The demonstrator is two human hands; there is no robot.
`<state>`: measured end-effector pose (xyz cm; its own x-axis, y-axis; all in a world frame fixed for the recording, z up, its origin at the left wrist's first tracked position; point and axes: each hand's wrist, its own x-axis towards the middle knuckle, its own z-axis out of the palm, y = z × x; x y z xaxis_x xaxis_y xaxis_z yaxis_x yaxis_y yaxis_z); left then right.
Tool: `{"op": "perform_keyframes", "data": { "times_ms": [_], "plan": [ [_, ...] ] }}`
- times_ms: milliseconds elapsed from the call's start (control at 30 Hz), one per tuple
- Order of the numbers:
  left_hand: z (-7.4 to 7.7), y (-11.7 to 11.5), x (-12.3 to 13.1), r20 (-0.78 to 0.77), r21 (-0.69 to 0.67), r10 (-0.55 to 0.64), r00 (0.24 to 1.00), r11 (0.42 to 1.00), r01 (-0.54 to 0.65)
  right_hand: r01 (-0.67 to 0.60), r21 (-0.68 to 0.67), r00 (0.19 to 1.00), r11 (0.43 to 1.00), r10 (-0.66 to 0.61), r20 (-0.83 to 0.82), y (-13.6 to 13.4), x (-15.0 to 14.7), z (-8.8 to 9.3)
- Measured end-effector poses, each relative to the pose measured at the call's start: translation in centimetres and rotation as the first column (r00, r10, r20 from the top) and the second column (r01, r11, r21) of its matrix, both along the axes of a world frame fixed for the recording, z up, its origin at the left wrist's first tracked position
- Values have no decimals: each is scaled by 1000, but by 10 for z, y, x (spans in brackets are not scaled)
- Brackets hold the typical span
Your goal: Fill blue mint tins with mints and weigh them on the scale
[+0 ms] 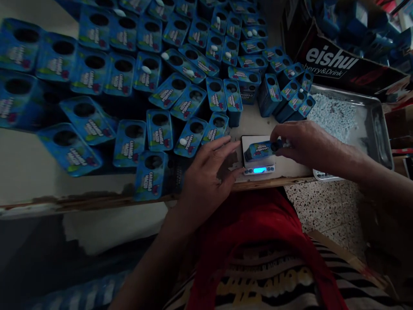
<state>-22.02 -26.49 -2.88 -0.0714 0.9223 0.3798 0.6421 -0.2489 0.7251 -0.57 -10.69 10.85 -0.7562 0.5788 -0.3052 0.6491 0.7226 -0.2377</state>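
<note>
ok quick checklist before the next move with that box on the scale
1. Blue box lies fully on the scale: ok.
2. Scale display lit: ok; reading: cannot tell, too small.
3. Right hand off the box: not ok, fingers touch its end.
4. Left hand off the scale: cannot tell, fingertips at its edge.
5. Pellets in the metal tray for topping up: ok.

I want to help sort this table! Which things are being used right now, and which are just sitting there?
In use:
- blue box lying on the small scale
- right hand touching that box
- left hand beside the scale
- metal tray of pale candies

Just sitting:
- upright blue boxes
- black carton
</note>
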Motion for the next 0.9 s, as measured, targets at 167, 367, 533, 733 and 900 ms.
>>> {"op": "perform_keyframes", "data": {
  "times_ms": [167, 367, 533, 733, 900],
  "plan": [
    [-2, 1, 1, -3, -6, -7, 1000, 1000, 7, 82, -94, 989, 992, -93, -114, 5, 1, -1],
    [-1, 1, 2, -37, 5, 0, 999, 1000, 0, 89, -70, 980, 994, -100, -173, 7, -4, -12],
    [-2, -10, 14, -72, 16, 119, 990, 993, -118, 188, -97, 916, 977, -210, -341, 10, 5, -13],
    [-27, -28, 27, -157, 37, 175, 972, 985, -171, 351, -285, 783, 892, -446, -433, -24, 61, -34],
    [-34, -32, 24, -137, 27, 173, 975, 985, -171, 252, -216, 899, 943, -311, -308, -72, 79, -102]
  ]
}}
